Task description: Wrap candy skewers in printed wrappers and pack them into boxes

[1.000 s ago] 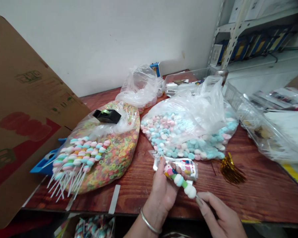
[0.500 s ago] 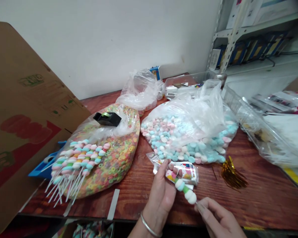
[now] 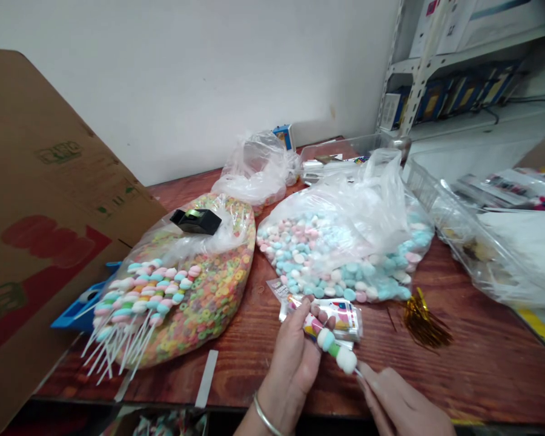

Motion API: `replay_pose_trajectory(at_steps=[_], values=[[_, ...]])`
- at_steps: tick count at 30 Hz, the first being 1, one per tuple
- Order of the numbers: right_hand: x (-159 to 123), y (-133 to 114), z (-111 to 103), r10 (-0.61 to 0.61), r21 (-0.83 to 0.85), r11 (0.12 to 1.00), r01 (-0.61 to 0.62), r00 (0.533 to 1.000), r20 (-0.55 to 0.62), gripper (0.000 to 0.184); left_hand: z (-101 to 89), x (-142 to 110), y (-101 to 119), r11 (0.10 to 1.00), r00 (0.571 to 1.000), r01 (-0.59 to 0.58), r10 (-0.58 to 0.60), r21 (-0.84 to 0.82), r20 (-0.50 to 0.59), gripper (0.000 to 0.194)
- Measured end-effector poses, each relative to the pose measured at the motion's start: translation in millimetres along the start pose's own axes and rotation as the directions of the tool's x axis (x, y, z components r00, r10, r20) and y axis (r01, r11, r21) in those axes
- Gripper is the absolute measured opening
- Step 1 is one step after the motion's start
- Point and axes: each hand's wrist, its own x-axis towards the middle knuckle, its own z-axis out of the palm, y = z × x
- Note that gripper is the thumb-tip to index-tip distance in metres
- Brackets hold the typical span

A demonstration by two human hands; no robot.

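Note:
A marshmallow skewer [image 3: 346, 360] with white and pale blue marshmallows and a green ring slants over the table's front. Its upper end goes into a small printed plastic wrapper [image 3: 312, 324]. My left hand [image 3: 295, 352], palm up with a bangle on the wrist, is closed around that wrapper. Low on the right, my right hand [image 3: 397, 396] pinches the skewer's stick just below the last marshmallow. Under my left fingertips lies a stack of printed wrappers [image 3: 347, 318]. Several finished skewers [image 3: 149, 290] rest in a bunch on a clear bag of cereal rings [image 3: 222, 297].
Behind my hands sits a clear bag of marshmallows [image 3: 327, 242]. A black tape dispenser [image 3: 196, 221] lies on the cereal bag. Gold twist ties [image 3: 424, 321] are at the right, near a clear plastic bin [image 3: 463, 242]. A cardboard box [image 3: 72, 181] stands at the left.
The skewer has shifted slightly up and left, further into the wrapper. My right hand has turned a little and stays on the stick.

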Motion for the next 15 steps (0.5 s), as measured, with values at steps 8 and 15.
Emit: replay_pose_trajectory(at_steps=[8, 15], values=[[9.3, -4.8, -1.7, 0.246, 0.245, 0.938, -0.244, 0.969, 0.022, 0.024, 1.3, -1.7, -2.1, 0.998, 0.998, 0.054, -0.053, -0.024, 0.044, 0.016], [18.9, -13.1, -0.6, 0.515, 0.571, 0.586, -0.575, 0.808, 0.286, 0.040, 3.9, -5.8, 0.2, 0.993, 0.984, 0.117, -0.112, -0.029, 0.137, 0.020]])
